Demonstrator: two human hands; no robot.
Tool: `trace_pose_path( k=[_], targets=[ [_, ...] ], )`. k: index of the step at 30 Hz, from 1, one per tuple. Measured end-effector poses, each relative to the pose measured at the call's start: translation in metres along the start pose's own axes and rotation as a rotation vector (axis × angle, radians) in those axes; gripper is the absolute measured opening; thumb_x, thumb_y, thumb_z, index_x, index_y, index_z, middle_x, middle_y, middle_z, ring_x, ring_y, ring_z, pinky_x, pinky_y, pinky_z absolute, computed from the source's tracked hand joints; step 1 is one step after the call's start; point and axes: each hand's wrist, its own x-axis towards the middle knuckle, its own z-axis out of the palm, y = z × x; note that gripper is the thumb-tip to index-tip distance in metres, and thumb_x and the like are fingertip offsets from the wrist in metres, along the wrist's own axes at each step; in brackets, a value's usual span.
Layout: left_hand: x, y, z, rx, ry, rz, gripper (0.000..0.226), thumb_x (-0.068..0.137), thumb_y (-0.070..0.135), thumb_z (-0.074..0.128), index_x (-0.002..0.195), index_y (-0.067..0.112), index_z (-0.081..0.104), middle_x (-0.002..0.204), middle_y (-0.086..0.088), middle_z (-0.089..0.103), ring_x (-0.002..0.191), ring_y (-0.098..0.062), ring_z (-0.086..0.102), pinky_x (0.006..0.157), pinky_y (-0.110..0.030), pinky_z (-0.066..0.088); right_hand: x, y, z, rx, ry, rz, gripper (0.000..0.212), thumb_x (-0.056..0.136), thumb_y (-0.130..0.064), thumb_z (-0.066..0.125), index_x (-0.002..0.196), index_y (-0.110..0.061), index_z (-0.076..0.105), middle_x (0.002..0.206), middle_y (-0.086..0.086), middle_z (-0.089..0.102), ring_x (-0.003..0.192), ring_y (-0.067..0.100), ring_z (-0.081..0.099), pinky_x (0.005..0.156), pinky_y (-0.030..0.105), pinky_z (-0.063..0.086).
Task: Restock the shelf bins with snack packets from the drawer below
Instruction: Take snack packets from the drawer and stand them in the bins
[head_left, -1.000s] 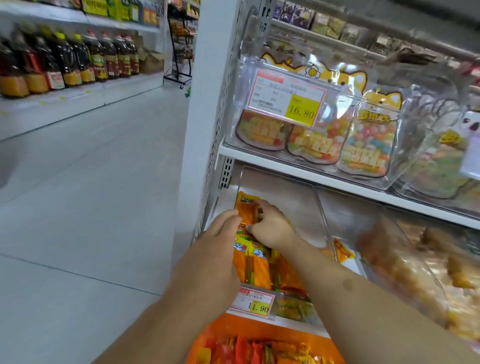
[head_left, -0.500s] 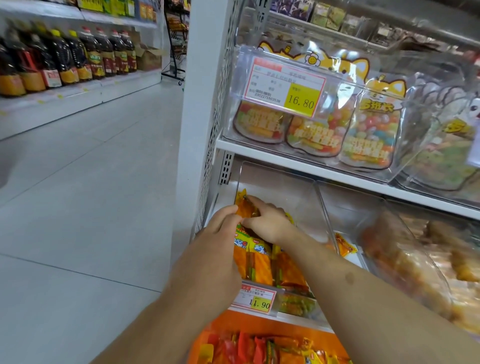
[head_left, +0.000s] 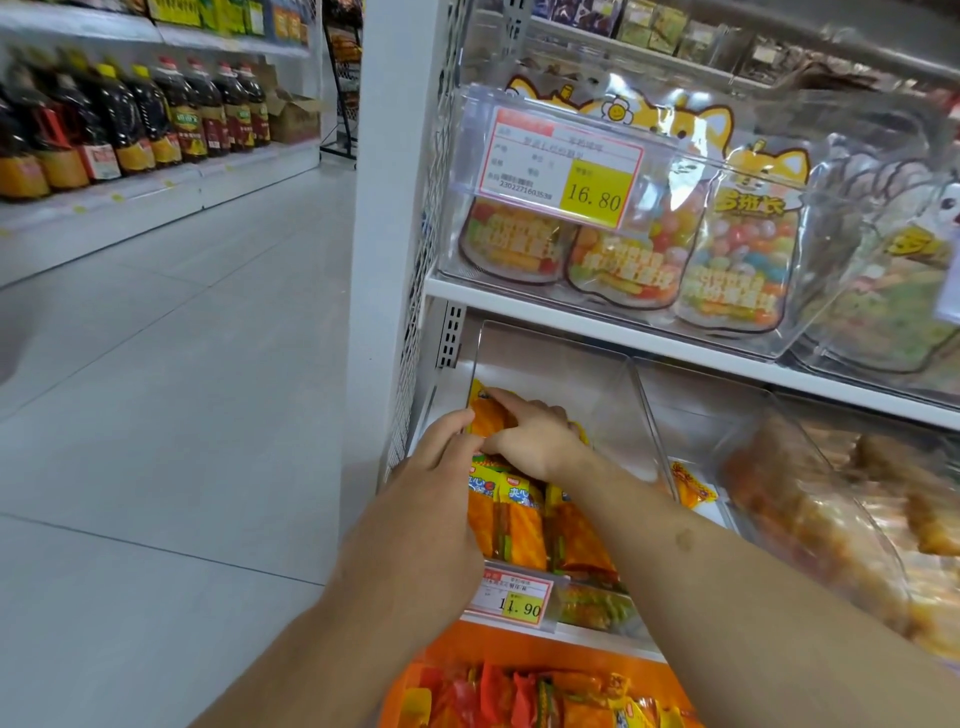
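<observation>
The white shelf unit (head_left: 400, 218) is standing at the right of the aisle, its lower shelf carrying a row of clear bins. On the shelf above, a clear bin of candy pouches (head_left: 623, 260) is showing a price tag reading 16.80 (head_left: 563, 166). Across the aisle at far left, dark bottles (head_left: 130, 124) are lining another shelf.

The leftmost lower bin (head_left: 613, 384) is holding orange and yellow snack packets (head_left: 524, 530), which are lying in its near half in rows; its far half is showing bare bottom. A price tag reading 1.90 (head_left: 517, 597) is hanging on its front. In the neighbouring bin to the right, a single orange packet (head_left: 691, 488) is lying near the divider. Below, at the near edge, the orange drawer (head_left: 467, 644) is sitting open with red, orange and yellow packets (head_left: 530, 696) heaped inside.

Both hands are reaching into the leftmost bin. The right hand (head_left: 535, 441) is lying over the farthest orange packet (head_left: 488, 415), fingers bent and pressing on it. The left hand (head_left: 436, 478) is touching the same packet's near left edge, thumb and fingers curling at it; whether it is actually pinching the packet is hard to tell.
</observation>
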Motion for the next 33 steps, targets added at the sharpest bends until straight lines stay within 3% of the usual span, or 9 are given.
trace_pose_path(
  k=[8,11,14,17,21,24,28,30,33],
  targets=[
    [0.001,-0.004,-0.001,-0.028,0.0,0.037,0.065,0.103,0.02,0.055,0.158,0.04,0.027,0.163,0.032,0.008,0.145,-0.002,0.034,0.109,-0.032,0.05,-0.013,0.002,-0.01,-0.006,0.046,-0.027,0.084,0.084,-0.064,0.057,0.159,-0.052,0.019,0.156,0.008,0.047,0.143,0.037,0.037,0.116,0.05,0.036],
    [-0.001,-0.005,-0.002,-0.018,0.03,0.071,0.062,0.102,0.022,0.053,0.158,0.037,0.032,0.164,0.03,0.016,0.146,-0.002,0.033,0.116,-0.035,0.043,-0.035,0.005,-0.019,0.034,0.121,-0.107,0.082,0.086,-0.063,0.057,0.159,-0.043,0.029,0.159,0.004,0.047,0.146,0.033,0.039,0.119,0.048,0.036],
    [-0.006,0.002,-0.005,0.016,0.075,0.112,0.06,0.097,0.024,0.056,0.155,0.031,0.041,0.164,0.021,0.028,0.148,-0.008,0.034,0.12,-0.04,0.037,-0.08,0.009,-0.032,0.08,0.245,-0.253,0.071,0.092,-0.05,0.066,0.156,-0.029,0.045,0.157,0.005,0.05,0.147,0.027,0.041,0.122,0.039,0.033],
    [-0.023,0.021,-0.007,0.049,0.098,0.172,0.052,0.094,0.03,0.057,0.145,0.031,0.051,0.153,0.017,0.042,0.141,-0.012,0.042,0.114,-0.044,0.043,-0.147,0.021,-0.043,0.154,0.347,-0.389,0.056,0.095,-0.034,0.07,0.147,-0.023,0.055,0.143,0.004,0.06,0.136,0.022,0.048,0.116,0.034,0.036],
    [-0.06,0.054,0.003,0.127,0.162,0.286,0.04,0.092,0.027,0.062,0.132,0.023,0.062,0.135,0.007,0.057,0.128,-0.017,0.046,0.108,-0.033,0.04,-0.234,0.058,-0.033,0.277,0.408,-0.474,0.044,0.09,-0.031,0.065,0.133,-0.021,0.063,0.122,-0.001,0.066,0.112,0.015,0.06,0.092,0.028,0.048],
    [-0.091,0.077,0.026,0.066,0.007,0.262,0.033,0.095,0.031,0.061,0.128,0.031,0.06,0.125,0.014,0.059,0.114,-0.01,0.055,0.093,-0.034,0.051,-0.277,0.102,-0.006,0.411,0.323,-0.396,0.027,0.094,-0.021,0.065,0.121,-0.019,0.065,0.105,-0.003,0.065,0.098,0.013,0.062,0.082,0.026,0.05],
    [-0.116,0.069,0.081,0.134,-0.31,0.231,0.032,0.097,0.035,0.061,0.129,0.033,0.057,0.125,0.015,0.061,0.113,-0.007,0.06,0.094,-0.035,0.054,-0.298,0.185,0.054,0.37,0.209,-0.106,0.012,0.088,-0.021,0.065,0.099,-0.024,0.064,0.091,-0.004,0.066,0.085,0.012,0.065,0.078,0.037,0.053],
    [-0.124,0.055,0.115,0.179,-0.415,0.179,0.029,0.096,0.036,0.063,0.124,0.034,0.058,0.122,0.015,0.062,0.108,-0.009,0.061,0.092,-0.036,0.056,-0.301,0.227,0.082,0.268,0.104,0.041,0.012,0.081,-0.024,0.062,0.093,-0.022,0.061,0.088,-0.003,0.068,0.086,0.021,0.066,0.079,0.041,0.052],
    [-0.137,0.025,0.165,0.208,-0.559,0.074,0.024,0.095,0.033,0.066,0.118,0.031,0.061,0.117,0.01,0.065,0.105,-0.012,0.063,0.09,-0.038,0.057,-0.303,0.28,0.118,0.173,-0.016,0.144,0.016,0.087,-0.016,0.066,0.103,-0.019,0.066,0.096,-0.001,0.07,0.098,0.029,0.068,0.076,0.035,0.047]
  ],
)
